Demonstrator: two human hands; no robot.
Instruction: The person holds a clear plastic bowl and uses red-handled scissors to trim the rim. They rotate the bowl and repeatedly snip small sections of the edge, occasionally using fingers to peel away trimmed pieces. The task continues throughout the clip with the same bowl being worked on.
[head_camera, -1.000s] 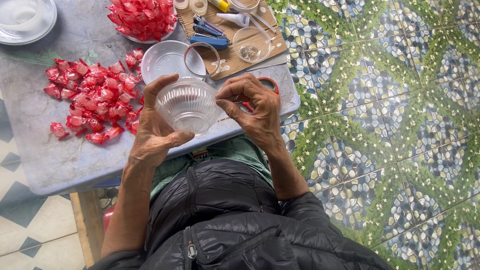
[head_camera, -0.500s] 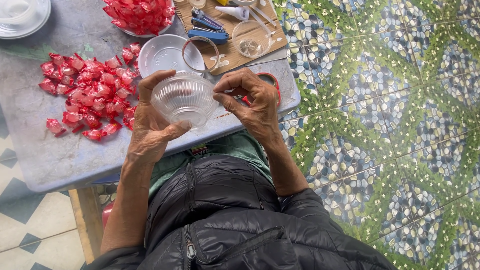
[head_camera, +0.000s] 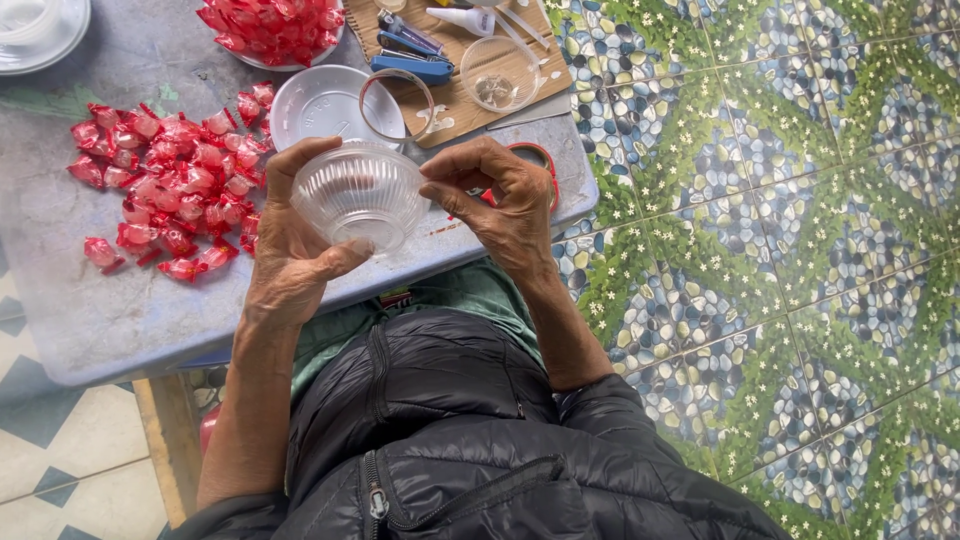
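Head view: you hold 1 clear ribbed plastic bowl (head_camera: 358, 195) in front of your chest, above the near edge of the grey worktop (head_camera: 120, 320). Your left hand (head_camera: 295, 240) cups it from the side and below, thumb along the lower wall and fingers curled over the far rim. Your right hand (head_camera: 500, 200) pinches the opposite rim with bent fingers.

Against the frames from a moment ago, the bowl sits in much the same spot, but it is turned a little more onto its side, and your right fingertips have closed in on the rim rather than hovering over it. It reads as a small turn of the bowl in your grip, nothing more; it looks empty.

Counted, as far as the frame allows: 1 bowl in hand; 1 white round lid (head_camera: 320, 100) just beyond it on the worktop, with 1 clear ring (head_camera: 396, 104) beside it; 1 loose pile of red-wrapped sweets (head_camera: 170, 180) to your left, too many and too overlapped to count; 1 dish heaped with more red sweets (head_camera: 272, 28) at the far edge. On the 1 wooden board (head_camera: 460, 80) lie 1 blue stapler (head_camera: 410, 62) and 1 small clear cup (head_camera: 498, 72). 1 red tape ring (head_camera: 540, 165) is partly hidden behind your right hand, and 1 white dish (head_camera: 40, 30) is cut off at the top left corner.
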